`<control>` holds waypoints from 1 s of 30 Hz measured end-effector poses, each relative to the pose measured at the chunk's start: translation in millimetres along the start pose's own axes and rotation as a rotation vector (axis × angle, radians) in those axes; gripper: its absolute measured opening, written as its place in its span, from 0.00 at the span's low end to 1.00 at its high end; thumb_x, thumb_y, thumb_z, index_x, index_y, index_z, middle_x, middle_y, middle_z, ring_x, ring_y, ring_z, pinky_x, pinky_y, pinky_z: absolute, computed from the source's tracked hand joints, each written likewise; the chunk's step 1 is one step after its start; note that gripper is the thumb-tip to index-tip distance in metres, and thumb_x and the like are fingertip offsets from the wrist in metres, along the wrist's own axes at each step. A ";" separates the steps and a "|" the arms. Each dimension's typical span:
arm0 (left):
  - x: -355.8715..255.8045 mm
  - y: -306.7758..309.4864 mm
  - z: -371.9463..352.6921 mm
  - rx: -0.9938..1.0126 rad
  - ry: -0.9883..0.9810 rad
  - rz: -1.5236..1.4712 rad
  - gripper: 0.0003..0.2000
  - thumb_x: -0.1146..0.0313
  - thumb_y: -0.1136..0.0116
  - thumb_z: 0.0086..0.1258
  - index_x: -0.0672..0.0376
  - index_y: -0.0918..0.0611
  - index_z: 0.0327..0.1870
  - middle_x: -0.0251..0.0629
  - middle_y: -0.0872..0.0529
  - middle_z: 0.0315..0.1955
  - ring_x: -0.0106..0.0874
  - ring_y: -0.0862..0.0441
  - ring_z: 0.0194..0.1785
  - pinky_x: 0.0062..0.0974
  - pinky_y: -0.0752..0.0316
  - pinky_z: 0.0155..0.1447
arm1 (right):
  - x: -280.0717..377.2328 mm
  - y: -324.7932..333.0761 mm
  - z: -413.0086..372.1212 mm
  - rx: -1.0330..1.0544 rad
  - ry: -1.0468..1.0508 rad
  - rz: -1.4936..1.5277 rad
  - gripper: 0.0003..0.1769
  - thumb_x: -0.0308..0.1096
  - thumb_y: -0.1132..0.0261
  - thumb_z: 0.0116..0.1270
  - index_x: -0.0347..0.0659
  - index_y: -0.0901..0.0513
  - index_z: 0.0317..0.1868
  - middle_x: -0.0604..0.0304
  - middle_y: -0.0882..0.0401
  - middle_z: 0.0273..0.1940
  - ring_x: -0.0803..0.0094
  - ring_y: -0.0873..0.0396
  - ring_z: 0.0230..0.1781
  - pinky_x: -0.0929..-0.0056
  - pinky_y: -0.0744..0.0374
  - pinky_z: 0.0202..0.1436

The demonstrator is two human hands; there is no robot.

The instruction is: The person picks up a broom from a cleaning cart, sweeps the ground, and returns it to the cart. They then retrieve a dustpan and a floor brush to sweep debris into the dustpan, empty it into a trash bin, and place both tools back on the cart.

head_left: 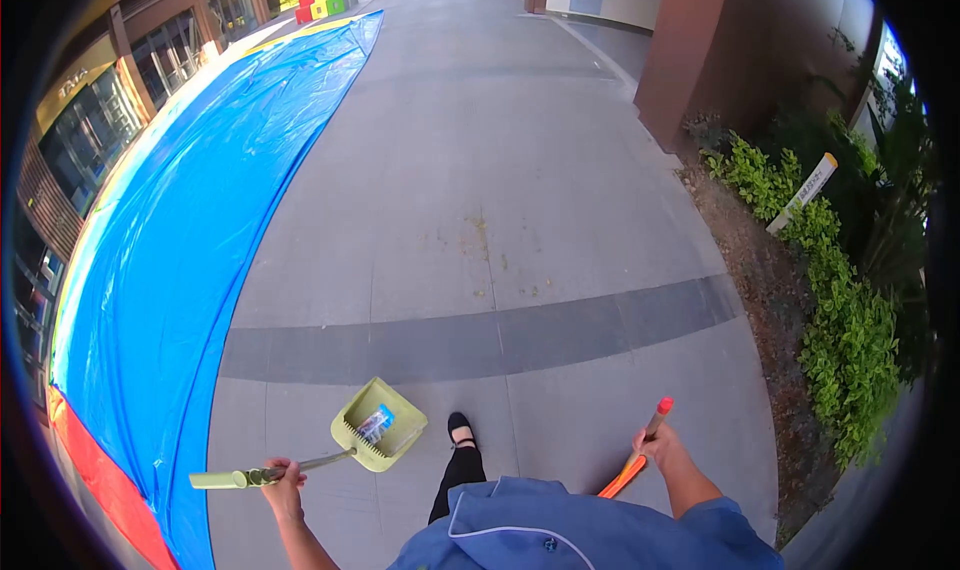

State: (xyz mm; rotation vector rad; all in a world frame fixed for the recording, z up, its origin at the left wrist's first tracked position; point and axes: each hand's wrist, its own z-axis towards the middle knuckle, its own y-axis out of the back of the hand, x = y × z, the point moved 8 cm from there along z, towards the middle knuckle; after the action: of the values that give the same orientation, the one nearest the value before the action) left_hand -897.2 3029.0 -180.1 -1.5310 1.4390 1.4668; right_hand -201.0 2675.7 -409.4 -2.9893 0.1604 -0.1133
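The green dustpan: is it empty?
No, the green dustpan in the left hand holds a piece of clear litter.

Open pavement (480, 170) ahead; tarp (190, 230) left, shrubs (840, 320) right.

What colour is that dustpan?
Pale yellow-green dustpan, handle included; the head view shows it, held by the left hand.
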 end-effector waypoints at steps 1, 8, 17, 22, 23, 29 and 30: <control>-7.1 -15.6 28.7 0.024 0.014 0.040 0.07 0.78 0.42 0.59 0.61 0.26 0.37 0.36 0.22 0.26 0.24 0.22 0.22 0.19 0.29 0.25 | 6.2 -42.9 3.8 0.023 0.024 -0.078 0.12 0.39 0.40 0.61 0.45 0.33 0.26 0.60 0.38 0.24 0.69 0.34 0.18 0.79 0.30 0.15; -74.1 -133.8 169.3 0.160 0.000 0.068 0.08 0.79 0.42 0.58 0.60 0.26 0.36 0.36 0.23 0.25 0.25 0.23 0.25 0.20 0.29 0.29 | 7.8 -325.6 9.0 0.151 0.085 -0.229 0.05 0.29 0.45 0.60 0.42 0.32 0.27 0.61 0.36 0.22 0.71 0.34 0.17 0.77 0.30 0.14; -137.7 -240.8 282.1 0.189 -0.026 0.093 0.09 0.79 0.42 0.56 0.61 0.26 0.36 0.37 0.23 0.27 0.27 0.23 0.25 0.22 0.28 0.30 | 30.8 -599.4 9.0 0.317 0.088 -0.236 0.03 0.26 0.48 0.62 0.36 0.33 0.32 0.57 0.36 0.25 0.69 0.31 0.22 0.76 0.26 0.18; -148.9 -301.8 328.6 0.204 0.041 0.045 0.09 0.80 0.41 0.55 0.62 0.26 0.36 0.41 0.22 0.29 0.28 0.22 0.26 0.23 0.26 0.31 | 58.2 -651.5 8.3 0.339 0.080 -0.240 0.06 0.26 0.44 0.59 0.33 0.33 0.30 0.55 0.36 0.25 0.69 0.31 0.21 0.77 0.26 0.18; -149.1 -310.7 338.7 0.194 0.053 0.041 0.09 0.80 0.41 0.55 0.63 0.26 0.36 0.41 0.22 0.29 0.28 0.22 0.25 0.23 0.26 0.30 | 67.7 -655.2 -5.6 0.331 0.162 -0.260 0.10 0.28 0.40 0.57 0.31 0.33 0.28 0.53 0.36 0.23 0.69 0.31 0.19 0.77 0.27 0.17; -156.0 -350.2 378.7 0.210 0.134 0.039 0.10 0.80 0.41 0.56 0.64 0.25 0.38 0.41 0.21 0.29 0.29 0.20 0.27 0.24 0.22 0.33 | 91.2 -657.1 -94.1 0.326 0.148 -0.717 0.16 0.20 0.42 0.56 0.22 0.35 0.44 0.52 0.33 0.24 0.73 0.32 0.19 0.77 0.27 0.18; -156.4 -352.4 378.0 0.212 0.153 0.067 0.10 0.80 0.41 0.56 0.64 0.25 0.38 0.41 0.21 0.29 0.29 0.20 0.27 0.24 0.22 0.33 | 96.2 -665.0 -102.3 0.287 0.211 -0.845 0.16 0.19 0.42 0.55 0.23 0.34 0.43 0.52 0.32 0.24 0.72 0.31 0.19 0.76 0.27 0.17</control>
State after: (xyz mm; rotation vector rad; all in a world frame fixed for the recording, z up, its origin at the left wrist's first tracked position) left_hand -662.5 3514.0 -215.5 -1.5016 1.6921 1.2113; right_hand -47.1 3304.7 -203.0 -2.5411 -1.0043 -0.4857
